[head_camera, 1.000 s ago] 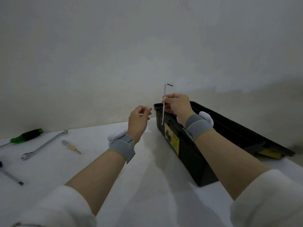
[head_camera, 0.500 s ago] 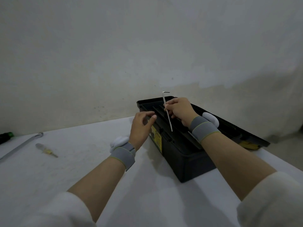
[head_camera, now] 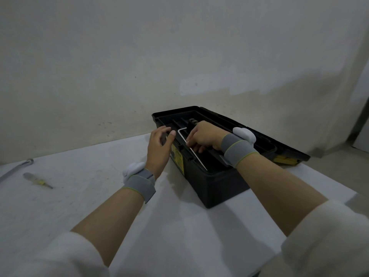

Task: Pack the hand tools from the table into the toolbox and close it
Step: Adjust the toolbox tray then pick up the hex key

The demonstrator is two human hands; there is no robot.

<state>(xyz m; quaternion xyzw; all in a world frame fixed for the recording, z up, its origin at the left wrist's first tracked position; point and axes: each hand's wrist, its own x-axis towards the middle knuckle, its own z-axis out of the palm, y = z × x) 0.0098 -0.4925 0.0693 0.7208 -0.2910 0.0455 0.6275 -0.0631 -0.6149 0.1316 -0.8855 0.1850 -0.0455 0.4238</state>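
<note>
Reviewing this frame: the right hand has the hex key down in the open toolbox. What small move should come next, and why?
Probably let go. The right hand pinches the hex key, which lies low and nearly flat inside the open toolbox, so opening the fingers should leave it inside. A small screwdriver and a wrench wait on the table.

Dim, soft shadows, wide-angle edge distortion

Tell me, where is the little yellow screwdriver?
The little screwdriver lies on the white table at the far left of the head view, just right of the silver wrench, far from the toolbox.
</note>
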